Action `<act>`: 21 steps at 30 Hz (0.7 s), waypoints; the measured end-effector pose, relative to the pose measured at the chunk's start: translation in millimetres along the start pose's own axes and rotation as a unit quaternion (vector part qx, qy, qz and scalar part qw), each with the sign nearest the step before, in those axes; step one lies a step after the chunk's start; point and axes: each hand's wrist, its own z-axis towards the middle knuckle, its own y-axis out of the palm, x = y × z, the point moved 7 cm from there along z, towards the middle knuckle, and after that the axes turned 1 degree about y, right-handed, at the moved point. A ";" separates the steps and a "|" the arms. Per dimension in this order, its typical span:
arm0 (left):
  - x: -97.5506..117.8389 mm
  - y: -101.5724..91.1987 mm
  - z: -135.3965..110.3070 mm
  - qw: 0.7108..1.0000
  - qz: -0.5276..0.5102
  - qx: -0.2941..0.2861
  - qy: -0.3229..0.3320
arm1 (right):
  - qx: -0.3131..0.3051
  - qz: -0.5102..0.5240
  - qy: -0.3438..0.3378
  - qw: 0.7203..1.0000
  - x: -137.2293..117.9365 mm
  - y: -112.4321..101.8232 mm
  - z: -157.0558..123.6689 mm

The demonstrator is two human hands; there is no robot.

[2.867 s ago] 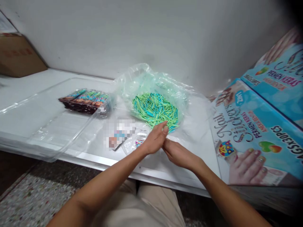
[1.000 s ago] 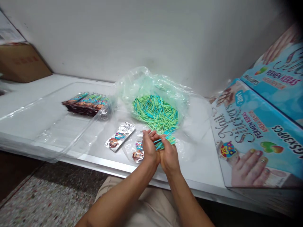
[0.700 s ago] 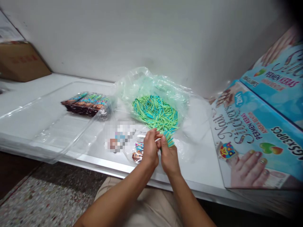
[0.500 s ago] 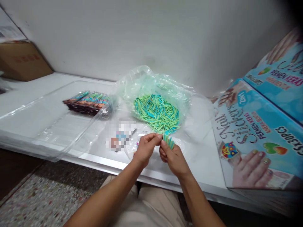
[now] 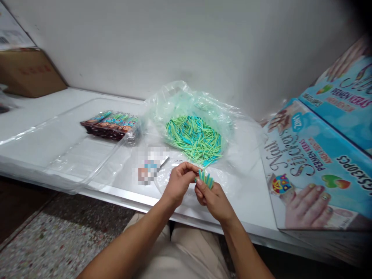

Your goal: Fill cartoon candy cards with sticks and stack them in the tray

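My right hand (image 5: 213,195) is closed around a small bundle of thin green and blue sticks (image 5: 205,179), whose ends fan out above its thumb. Against the bundle's left side is my left hand (image 5: 181,181), its fingers bent in a pinch. What lies between those fingertips is hidden. Just beyond both hands, a large heap of similar green and blue sticks (image 5: 194,137) lies in an opened transparent plastic bag (image 5: 165,99). Under and behind my hands is a flat transparent plastic packet (image 5: 225,180), partly covered.
On the white table (image 5: 250,193), a transparent tray (image 5: 66,159) at left holds stacked printed packets (image 5: 112,126). A single packet (image 5: 149,168), blurred out, lies beside it. Printed blue boxes (image 5: 316,170) stand at right. A cardboard box (image 5: 31,73) sits far left, near the wall.
The sticks in my right hand now fan out more and show more of their length. My left fingers have shifted slightly along the bundle's left side. The view has moved a little.
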 end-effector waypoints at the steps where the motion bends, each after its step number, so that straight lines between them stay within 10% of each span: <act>1: 1.8 1.4 -0.4 1.000 0.010 -0.012 0.001 | -0.002 0.006 0.001 1.000 1.1 -0.2 -0.4; 13: 7.5 -0.6 -3.1 0.999 0.035 0.012 0.015 | -0.016 0.028 0.003 0.999 1.1 3.0 -2.3; 21: 7.2 10.1 -3.1 0.994 0.049 -0.084 -0.054 | -0.048 0.107 0.022 0.993 6.1 2.8 -2.5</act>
